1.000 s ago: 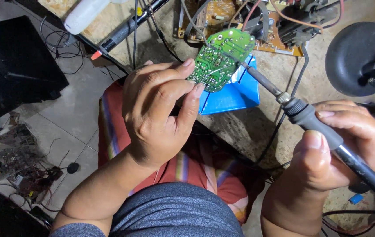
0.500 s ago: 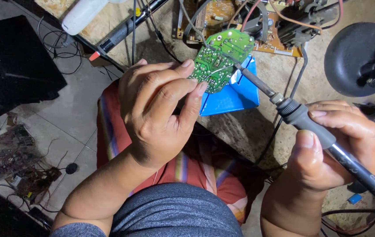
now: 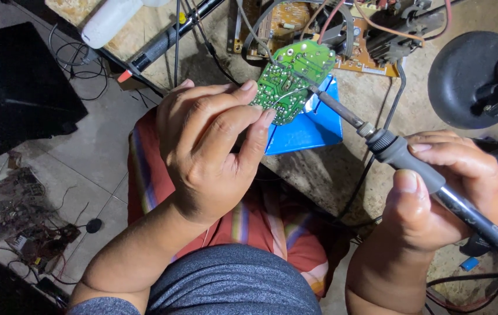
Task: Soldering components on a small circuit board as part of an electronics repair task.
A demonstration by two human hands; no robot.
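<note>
My left hand (image 3: 211, 149) grips a small green circuit board (image 3: 292, 79) by its lower edge, solder side up, above the bench edge. My right hand (image 3: 447, 189) holds a black soldering iron (image 3: 400, 154) like a pen. Its metal tip (image 3: 313, 89) touches the board near the right-hand middle. A thin wire of solder curves across the board by the tip. A blue folded stand (image 3: 313, 125) lies on the bench just under the board.
A brown circuit board (image 3: 330, 29) with wires and black parts sits at the back of the worn bench. A round black base (image 3: 473, 79) stands at right, a white bottle (image 3: 115, 20) at upper left. Scrap boards (image 3: 18, 216) and cables litter the tiled floor on the left.
Both hands have kept their grips. The iron tip has stayed on the board while the hands and board shifted only slightly in view.
</note>
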